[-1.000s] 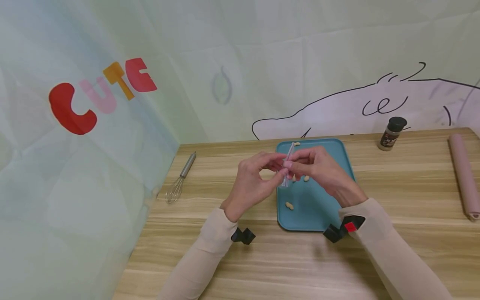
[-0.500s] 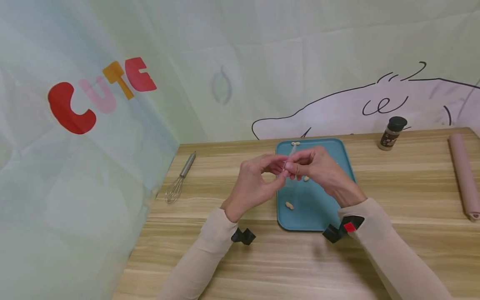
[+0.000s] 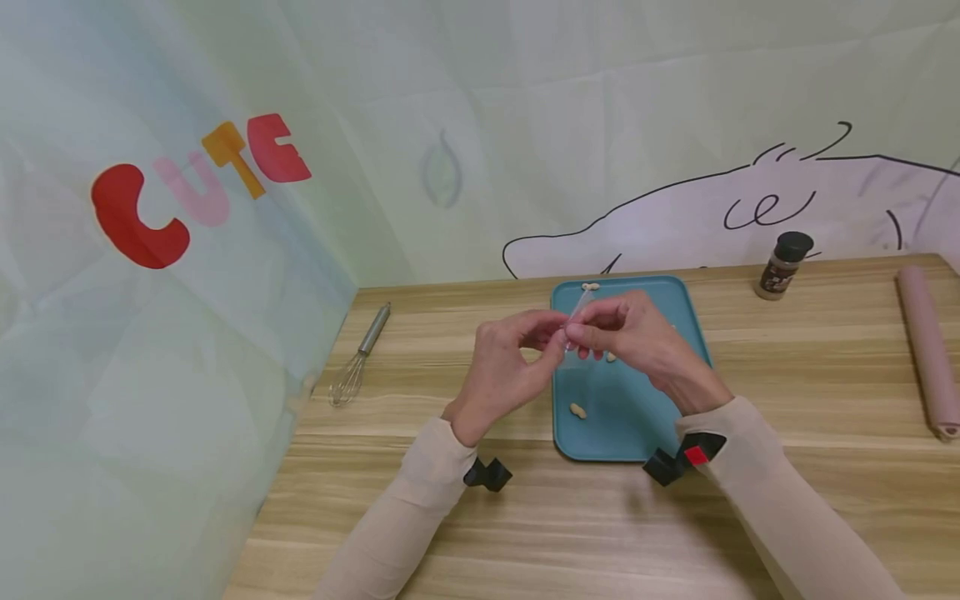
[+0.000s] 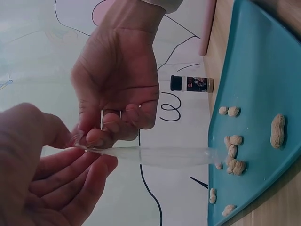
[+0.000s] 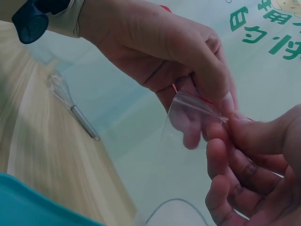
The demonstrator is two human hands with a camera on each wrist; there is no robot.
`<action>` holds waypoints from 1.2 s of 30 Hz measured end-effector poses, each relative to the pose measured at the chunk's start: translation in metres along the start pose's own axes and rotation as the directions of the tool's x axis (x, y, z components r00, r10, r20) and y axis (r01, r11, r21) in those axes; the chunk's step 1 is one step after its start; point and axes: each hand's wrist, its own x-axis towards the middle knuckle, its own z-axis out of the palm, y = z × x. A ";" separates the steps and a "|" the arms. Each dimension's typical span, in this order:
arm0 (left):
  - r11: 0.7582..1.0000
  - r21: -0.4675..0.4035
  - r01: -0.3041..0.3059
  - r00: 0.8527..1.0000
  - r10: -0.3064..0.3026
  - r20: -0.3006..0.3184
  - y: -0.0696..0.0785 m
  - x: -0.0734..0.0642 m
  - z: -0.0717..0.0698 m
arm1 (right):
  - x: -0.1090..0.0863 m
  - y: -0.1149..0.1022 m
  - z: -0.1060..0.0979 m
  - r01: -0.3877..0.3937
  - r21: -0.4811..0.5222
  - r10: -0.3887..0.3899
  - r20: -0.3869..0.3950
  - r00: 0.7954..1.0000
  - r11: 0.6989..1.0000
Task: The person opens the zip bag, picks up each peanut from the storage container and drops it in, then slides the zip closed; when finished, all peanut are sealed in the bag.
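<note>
A clear zip-lock bag [image 5: 164,141] with a red line along its top hangs between both hands, above the blue tray [image 3: 615,429]. My left hand [image 3: 504,360] pinches the bag's top edge between thumb and fingers. Close beside it, my right hand [image 3: 637,332] pinches the same edge, thumb and fingertips meeting at the seal in the right wrist view. The bag looks flat and see-through in the left wrist view. Beneath it, several unshelled peanuts [image 4: 278,131] lie scattered on the tray, some hidden by the hands in the head view.
A whisk [image 3: 361,357] lies on the wooden table [image 3: 525,533] at the left. Toward the back right stands a black-capped seasoning bottle [image 3: 783,267]. A rolled pink mat [image 3: 928,354] lies at the far right. Printed cloth [image 3: 465,150] hangs behind the table.
The bag has turned from showing its width to a narrower, tilted edge, its lower end less visible. Both hands stay over the tray, with the left fingers shifted slightly along the top edge.
</note>
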 end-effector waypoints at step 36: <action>0.993 0.116 0.029 0.999 -0.026 -0.032 -0.003 0.000 -0.004 | -0.010 -0.020 -0.010 0.012 -0.272 -0.012 0.003 1.000 0.962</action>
